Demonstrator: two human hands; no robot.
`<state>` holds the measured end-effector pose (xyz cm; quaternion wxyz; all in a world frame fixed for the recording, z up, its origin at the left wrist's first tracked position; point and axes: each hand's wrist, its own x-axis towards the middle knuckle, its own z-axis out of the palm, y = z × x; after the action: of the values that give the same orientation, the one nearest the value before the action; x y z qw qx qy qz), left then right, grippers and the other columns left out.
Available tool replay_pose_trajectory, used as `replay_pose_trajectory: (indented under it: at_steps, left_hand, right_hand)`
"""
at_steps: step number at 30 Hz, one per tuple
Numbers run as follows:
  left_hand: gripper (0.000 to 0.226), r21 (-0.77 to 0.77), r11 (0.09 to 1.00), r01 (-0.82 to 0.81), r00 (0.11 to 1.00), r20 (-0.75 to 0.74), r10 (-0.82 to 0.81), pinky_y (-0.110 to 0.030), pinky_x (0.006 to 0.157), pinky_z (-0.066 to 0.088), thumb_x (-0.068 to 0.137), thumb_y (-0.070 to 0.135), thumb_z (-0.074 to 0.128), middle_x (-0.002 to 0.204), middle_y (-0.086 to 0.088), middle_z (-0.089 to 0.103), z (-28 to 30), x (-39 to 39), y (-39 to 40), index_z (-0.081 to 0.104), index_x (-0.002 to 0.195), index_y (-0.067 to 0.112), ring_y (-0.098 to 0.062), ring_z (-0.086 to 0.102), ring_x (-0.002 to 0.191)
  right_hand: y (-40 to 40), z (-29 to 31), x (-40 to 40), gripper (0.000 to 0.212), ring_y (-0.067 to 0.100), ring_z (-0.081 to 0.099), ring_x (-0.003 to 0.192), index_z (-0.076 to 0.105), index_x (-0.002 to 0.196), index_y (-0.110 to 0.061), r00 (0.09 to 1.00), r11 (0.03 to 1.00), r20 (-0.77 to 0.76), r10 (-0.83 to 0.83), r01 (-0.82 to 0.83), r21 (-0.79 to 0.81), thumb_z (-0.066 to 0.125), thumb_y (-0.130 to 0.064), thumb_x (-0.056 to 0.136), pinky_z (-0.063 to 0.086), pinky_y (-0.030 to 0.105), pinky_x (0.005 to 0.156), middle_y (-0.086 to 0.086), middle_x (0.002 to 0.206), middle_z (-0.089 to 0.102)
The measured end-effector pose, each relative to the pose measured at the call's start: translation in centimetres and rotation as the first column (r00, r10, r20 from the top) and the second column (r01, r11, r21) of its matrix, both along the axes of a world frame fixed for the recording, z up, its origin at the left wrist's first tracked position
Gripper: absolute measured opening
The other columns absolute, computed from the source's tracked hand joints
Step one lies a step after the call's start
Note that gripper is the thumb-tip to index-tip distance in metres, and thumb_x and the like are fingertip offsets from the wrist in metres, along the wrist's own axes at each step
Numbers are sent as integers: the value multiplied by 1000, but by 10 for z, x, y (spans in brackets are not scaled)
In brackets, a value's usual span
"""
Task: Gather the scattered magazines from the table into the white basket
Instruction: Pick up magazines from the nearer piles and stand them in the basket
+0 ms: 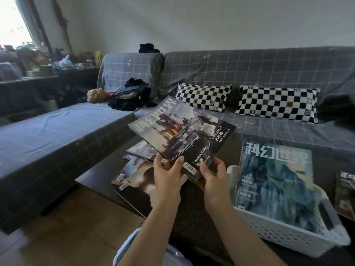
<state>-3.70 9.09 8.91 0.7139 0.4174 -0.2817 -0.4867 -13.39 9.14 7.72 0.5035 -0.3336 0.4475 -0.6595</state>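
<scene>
Head view looks forward, downward (close) over the table [96,181].

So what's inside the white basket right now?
The white basket holds one magazine with a blue-green mountain cover, leaning and sticking out above the rim. Whatever lies beneath it is covered, so I can't tell.

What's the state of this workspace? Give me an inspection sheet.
Surface: dark table, partly covered by magazines.
Job's things: held magazine lifted above the table; loose pile on the table at left; white basket at right with a blue magazine on top; another magazine at the right edge.
Clutter: nothing seen on the table.
Grippers: left hand and right hand both grip the held magazine's near edge.
Cables: nothing seen.
Surroundings: grey sofa, two checkered pillows, clothes heap.
</scene>
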Motion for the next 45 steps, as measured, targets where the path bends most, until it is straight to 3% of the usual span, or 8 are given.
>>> replay_pose_trajectory:
  at_steps: [8, 13, 20, 24, 29, 33, 38, 45]
  left_hand:
    - [41, -115, 978, 173, 972, 178, -151, -31, 65, 60, 92, 0, 57, 90, 12, 74, 23, -41, 14, 52, 123, 27, -11, 72, 85]
    - [45, -82, 955, 285, 919, 307, -248, -47, 76, 59, 92, 1, 56, 102, 0, 74, 29, -60, 11, 53, 127, 28, -18, 72, 93]
    - [47, -20, 897, 442, 808, 443, -388, -53, 85, 55, 93, -3, 53, 99, -1, 75, 16, -98, -1, 55, 126, 30, -23, 71, 95]
    - [52, 55, 876, 479, 738, 515, -436, -52, 90, 53, 95, 2, 54, 107, 3, 73, 2, -115, -8, 48, 138, 30, -21, 69, 102]
    - [53, 127, 881, 455, 683, 585, -437, -33, 93, 53, 94, 6, 56, 103, 25, 70, -16, -131, -12, 47, 139, 34, 0, 64, 102]
    - [50, 158, 886, 435, 553, 730, -402, -24, 83, 53, 93, 7, 58, 100, 24, 71, -25, -135, -11, 59, 106, 55, 2, 65, 97]
    - [30, 168, 914, 369, 286, 915, -284, -11, 70, 41, 90, 12, 61, 109, 18, 57, -33, -141, -11, 59, 117, 27, -1, 56, 93]
    - [53, 289, 923, 253, 156, 930, -334, -28, 100, 45, 94, 13, 56, 148, -6, 32, -38, -149, -12, 38, 144, 15, -19, 42, 130]
  right_hand:
    - [33, 20, -72, 38, 13, 70, 85, 59, 115, -26, 991, 982, 126, 36, -12, -187, 56, 1, 88, 54, 24, 64, -3, 93, 73]
    - [43, 36, -152, 25, 15, 69, 79, 65, 103, -15, 974, 986, 213, -75, 105, -133, 63, -1, 82, 56, 28, 67, 2, 89, 73]
    - [66, 22, -225, 24, 14, 71, 79, 68, 98, -25, 976, 990, -170, -135, 127, -58, 69, -9, 80, 55, 30, 69, -2, 84, 74]
    - [71, 12, -245, 41, 12, 68, 88, 55, 119, -26, 837, 981, -524, -158, 192, 11, 70, -25, 82, 56, 29, 73, -5, 102, 70]
    - [63, -3, -254, 32, 6, 65, 83, 54, 109, -21, 737, 960, -650, -186, 278, 41, 70, -25, 82, 49, 20, 65, -9, 94, 68]
    - [59, -20, -255, 21, 16, 62, 85, 56, 93, -21, 532, 933, -833, -152, 355, 56, 72, -29, 80, 47, 26, 66, -6, 87, 65]
    - [56, -37, -257, 36, 23, 47, 107, 61, 107, -14, 190, 887, -980, -57, 461, 38, 70, -35, 79, 33, 33, 94, 2, 111, 56]
    - [61, -41, -253, 36, 19, 33, 112, 59, 100, -17, 140, 900, -987, -79, 437, -10, 69, -43, 77, 28, 26, 88, -1, 116, 46]
